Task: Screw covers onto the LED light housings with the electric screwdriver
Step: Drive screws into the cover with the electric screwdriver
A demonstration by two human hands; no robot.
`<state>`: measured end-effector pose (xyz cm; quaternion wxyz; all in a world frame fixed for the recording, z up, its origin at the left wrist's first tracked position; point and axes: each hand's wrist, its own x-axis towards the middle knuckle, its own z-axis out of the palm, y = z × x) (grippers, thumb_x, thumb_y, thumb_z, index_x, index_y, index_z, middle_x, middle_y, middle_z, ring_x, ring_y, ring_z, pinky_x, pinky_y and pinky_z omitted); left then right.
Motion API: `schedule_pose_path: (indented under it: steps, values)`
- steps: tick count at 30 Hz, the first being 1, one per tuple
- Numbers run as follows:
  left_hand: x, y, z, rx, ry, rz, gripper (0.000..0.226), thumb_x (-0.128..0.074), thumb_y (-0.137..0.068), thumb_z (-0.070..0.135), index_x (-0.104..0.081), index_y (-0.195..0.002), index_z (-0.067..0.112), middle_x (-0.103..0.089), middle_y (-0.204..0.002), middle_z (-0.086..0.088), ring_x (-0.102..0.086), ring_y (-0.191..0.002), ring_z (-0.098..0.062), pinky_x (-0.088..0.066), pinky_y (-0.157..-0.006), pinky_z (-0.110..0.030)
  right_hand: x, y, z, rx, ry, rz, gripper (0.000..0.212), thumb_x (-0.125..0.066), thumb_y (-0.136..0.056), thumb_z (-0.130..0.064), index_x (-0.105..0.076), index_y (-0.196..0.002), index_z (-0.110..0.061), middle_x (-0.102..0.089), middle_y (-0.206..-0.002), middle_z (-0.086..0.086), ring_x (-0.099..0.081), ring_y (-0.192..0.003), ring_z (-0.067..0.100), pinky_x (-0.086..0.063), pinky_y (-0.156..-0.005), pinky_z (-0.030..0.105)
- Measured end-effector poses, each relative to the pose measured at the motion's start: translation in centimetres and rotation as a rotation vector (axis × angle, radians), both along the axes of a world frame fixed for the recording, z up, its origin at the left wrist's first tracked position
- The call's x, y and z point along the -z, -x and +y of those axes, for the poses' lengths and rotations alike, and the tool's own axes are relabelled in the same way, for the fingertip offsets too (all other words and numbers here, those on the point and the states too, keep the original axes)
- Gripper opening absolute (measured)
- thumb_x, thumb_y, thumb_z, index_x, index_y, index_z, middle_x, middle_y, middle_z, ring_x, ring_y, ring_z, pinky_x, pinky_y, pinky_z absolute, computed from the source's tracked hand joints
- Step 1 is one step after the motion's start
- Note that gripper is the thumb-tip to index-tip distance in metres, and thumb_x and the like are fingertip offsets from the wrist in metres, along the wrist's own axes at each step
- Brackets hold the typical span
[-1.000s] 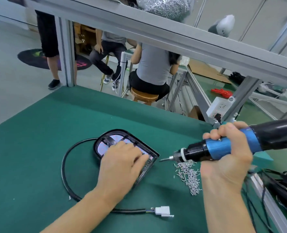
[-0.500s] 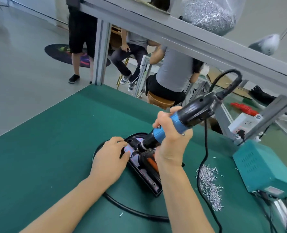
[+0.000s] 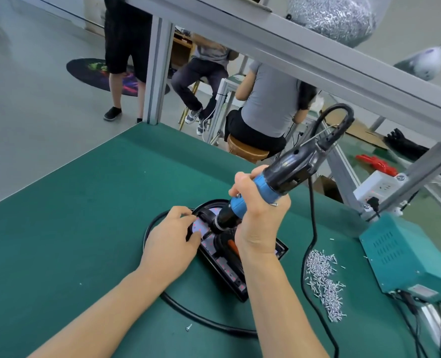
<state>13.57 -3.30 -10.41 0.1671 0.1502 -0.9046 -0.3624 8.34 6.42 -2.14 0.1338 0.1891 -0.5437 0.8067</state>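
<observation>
A black LED light housing (image 3: 236, 276) with a clear cover lies on the green table (image 3: 72, 215), its thick black cable (image 3: 193, 315) looping round it. My left hand (image 3: 171, 244) rests on the housing's left end, fingers curled at its edge beside the screwdriver tip. My right hand (image 3: 260, 215) grips the blue and black electric screwdriver (image 3: 279, 182), tilted with its tip down on the housing's upper part. A pile of small silver screws (image 3: 323, 282) lies to the right of the housing.
A teal power box (image 3: 405, 257) stands at the right edge, the screwdriver's cord (image 3: 311, 254) hanging beside the screw pile. One loose screw (image 3: 188, 326) lies near the front. A bag of screws (image 3: 335, 14) sits on the frame above. People sit and stand beyond the table.
My right hand swung the screwdriver from over the screw pile to the housing and set its tip down. My left hand slid from flat on the cover to its left end.
</observation>
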Motion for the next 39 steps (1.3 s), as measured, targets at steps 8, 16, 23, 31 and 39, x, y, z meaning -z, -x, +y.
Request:
schedule_pose_path:
  steps: [8, 16, 23, 31, 39]
  values:
    - [-1.3, -0.6, 0.7, 0.031, 0.114, 0.13, 0.018, -0.064, -0.086, 0.017, -0.071, -0.103, 0.019, -0.061, -0.109, 0.004, -0.052, -0.1, -0.022, -0.038, -0.085, -0.035, -2.0, -0.9, 4.2, 0.084, 0.22, -0.09, 0.021, -0.066, -0.071, -0.001, -0.054, -0.069, -0.018, -0.05, -0.059, -0.003, -0.051, -0.05, 0.017, -0.047, -0.059, 0.028]
    - [-5.6, -2.4, 6.8, 0.322, -0.149, 0.351, 0.014, -0.059, -0.081, 0.024, -0.072, -0.083, 0.023, -0.061, -0.084, 0.022, -0.05, -0.09, 0.002, -0.034, -0.084, -0.014, -3.6, -4.0, 13.3, 0.147, 0.45, -0.191, 0.018, -0.059, -0.069, -0.007, -0.049, -0.073, -0.02, -0.046, -0.059, -0.005, -0.048, -0.049, 0.011, -0.046, -0.055, 0.021]
    - [-10.1, -1.8, 13.1, 0.648, -0.511, 0.285, 0.019, -0.068, -0.083, 0.012, -0.073, -0.081, 0.03, -0.064, -0.083, 0.011, -0.056, -0.075, -0.001, -0.036, -0.07, -0.005, -2.4, -5.9, 18.4, 0.096, 0.594, -0.321, 0.018, -0.063, -0.068, -0.009, -0.056, -0.085, -0.013, -0.067, -0.078, 0.007, -0.068, -0.069, 0.019, -0.059, -0.07, 0.03]
    - [-12.3, -1.7, 17.6, 0.824, -0.562, 0.244, 0.031, -0.078, -0.073, 0.005, -0.076, -0.082, 0.035, -0.06, -0.074, 0.004, -0.056, -0.071, -0.001, -0.041, -0.074, -0.009, -2.2, -6.6, 19.0, -0.06, 0.549, -0.369, 0.01, -0.064, -0.062, -0.012, -0.067, -0.066, -0.021, -0.068, -0.082, 0.004, -0.069, -0.074, 0.018, -0.057, -0.06, 0.03]
    - [-11.2, -0.9, 16.6, 0.743, -0.513, 0.271, 0.005, -0.069, -0.073, 0.024, -0.071, -0.069, 0.024, -0.068, -0.069, 0.005, -0.062, -0.067, -0.006, -0.048, -0.068, -0.019, -2.4, -6.5, 18.8, 0.018, 0.583, -0.285, 0.013, -0.063, -0.062, -0.008, -0.059, -0.072, -0.016, -0.056, -0.065, 0.003, -0.058, -0.056, 0.015, -0.056, -0.061, 0.028]
